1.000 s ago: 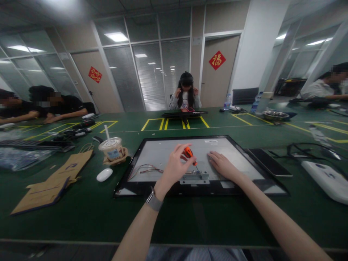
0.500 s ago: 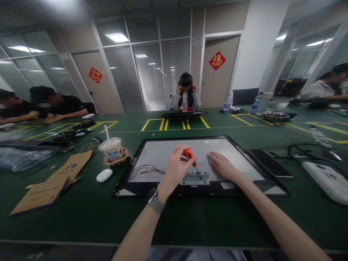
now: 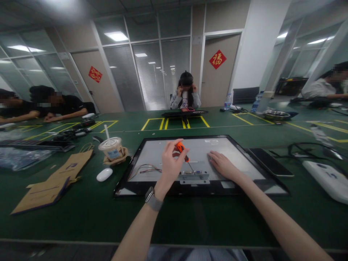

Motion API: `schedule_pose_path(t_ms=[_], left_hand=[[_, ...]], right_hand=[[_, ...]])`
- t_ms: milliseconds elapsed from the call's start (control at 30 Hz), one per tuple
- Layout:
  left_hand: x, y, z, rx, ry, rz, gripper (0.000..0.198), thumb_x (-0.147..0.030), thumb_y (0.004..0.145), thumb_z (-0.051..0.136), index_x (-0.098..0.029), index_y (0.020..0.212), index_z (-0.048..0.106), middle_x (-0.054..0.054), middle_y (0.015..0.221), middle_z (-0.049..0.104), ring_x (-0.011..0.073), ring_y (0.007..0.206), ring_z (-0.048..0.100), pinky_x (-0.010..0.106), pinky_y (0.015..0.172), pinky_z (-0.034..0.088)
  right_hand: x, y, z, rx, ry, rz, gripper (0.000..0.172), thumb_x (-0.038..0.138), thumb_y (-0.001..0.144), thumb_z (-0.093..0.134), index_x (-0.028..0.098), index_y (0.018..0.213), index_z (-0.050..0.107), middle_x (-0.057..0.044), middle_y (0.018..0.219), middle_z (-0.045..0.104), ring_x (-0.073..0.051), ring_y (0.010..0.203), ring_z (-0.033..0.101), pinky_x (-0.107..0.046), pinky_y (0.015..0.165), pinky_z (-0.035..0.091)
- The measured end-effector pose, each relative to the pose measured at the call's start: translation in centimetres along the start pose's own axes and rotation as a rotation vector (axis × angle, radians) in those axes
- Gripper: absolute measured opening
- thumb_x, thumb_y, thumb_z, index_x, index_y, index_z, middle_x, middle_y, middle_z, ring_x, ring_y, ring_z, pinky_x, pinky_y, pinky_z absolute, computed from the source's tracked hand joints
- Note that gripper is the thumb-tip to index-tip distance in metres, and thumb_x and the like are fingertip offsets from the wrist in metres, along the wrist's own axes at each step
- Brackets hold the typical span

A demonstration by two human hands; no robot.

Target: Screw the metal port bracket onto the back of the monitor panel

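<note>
My left hand (image 3: 172, 159) grips the orange-and-black handle of a screwdriver (image 3: 180, 146). Its thin shaft slants down to the right, with the tip close to a metal bracket (image 3: 195, 177) that carries connectors; whether it touches a screw is too small to tell. The bracket sits at the near edge of a flat display panel (image 3: 152, 152), which lies with its grey metal back up inside a black frame. My right hand (image 3: 222, 165) rests flat on the panel's right half, fingers stretched out and holding nothing. Thin coloured wires (image 3: 145, 168) lie on the panel's left side.
Left of the panel stand a lidded drink cup (image 3: 111, 146) with a straw, a white mouse (image 3: 104, 174) and a brown paper bag (image 3: 62, 174). On the right lie a dark flat device (image 3: 269, 163), a white case (image 3: 326, 177) and black cables (image 3: 307, 149). A person (image 3: 186, 92) sits opposite.
My left hand has moved a little to the left with the screwdriver, whose handle now leans further left and shows more of the shaft. My right hand stays in place.
</note>
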State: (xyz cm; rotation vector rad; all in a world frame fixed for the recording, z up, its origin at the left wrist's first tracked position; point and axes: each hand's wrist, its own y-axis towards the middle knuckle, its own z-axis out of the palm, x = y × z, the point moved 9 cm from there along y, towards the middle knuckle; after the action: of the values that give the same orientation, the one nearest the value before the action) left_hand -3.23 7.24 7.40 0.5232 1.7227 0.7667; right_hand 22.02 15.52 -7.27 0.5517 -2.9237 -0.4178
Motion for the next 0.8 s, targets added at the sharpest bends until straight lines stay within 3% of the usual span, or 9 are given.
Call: schedule_pose_path(t_ms=[133,267,567,800], left_hand=[[-0.9,0.3,-0.7,-0.015,0.1,0.092,0.03,-0.026,0.092,0.068,-0.023,0.122,0.065,0.001,0.098,0.057,0.0103,0.08,0.063,0.018,0.063,0.06],[-0.8,0.2,-0.3,0.031,0.153,0.133,0.028,-0.028,0.093,0.068,-0.023,0.12,0.067,0.001,0.097,0.056,0.0091,0.076,0.062,0.017,0.062,0.06],[-0.8,-0.1,0.3,0.05,0.154,0.169,0.027,-0.027,0.092,0.068,-0.023,0.12,0.067,0.001,0.095,0.055,0.0083,0.073,0.061,0.015,0.059,0.059],[-0.8,-0.2,0.9,0.113,0.141,0.142,0.024,-0.023,0.093,0.065,-0.021,0.117,0.066,0.003,0.101,0.058,0.0111,0.08,0.063,0.018,0.066,0.059]], right_hand=[[0.0,0.0,0.0,0.005,0.007,0.0,0.047,0.03,0.103,0.034,0.017,0.14,0.059,-0.016,0.148,0.057,-0.03,0.135,0.055,-0.049,0.114,0.042],[-0.1,0.0,0.2,-0.003,0.002,0.007,0.046,0.029,0.102,0.035,0.015,0.14,0.059,-0.017,0.148,0.057,-0.031,0.136,0.054,-0.049,0.113,0.043],[0.0,0.1,0.3,0.015,0.024,0.013,0.048,0.028,0.102,0.035,0.011,0.14,0.058,-0.021,0.148,0.056,-0.034,0.137,0.053,-0.051,0.114,0.041],[-0.2,0.1,0.2,0.013,0.05,0.019,0.046,0.03,0.102,0.036,0.017,0.14,0.059,-0.018,0.148,0.057,-0.033,0.136,0.053,-0.052,0.115,0.041]])
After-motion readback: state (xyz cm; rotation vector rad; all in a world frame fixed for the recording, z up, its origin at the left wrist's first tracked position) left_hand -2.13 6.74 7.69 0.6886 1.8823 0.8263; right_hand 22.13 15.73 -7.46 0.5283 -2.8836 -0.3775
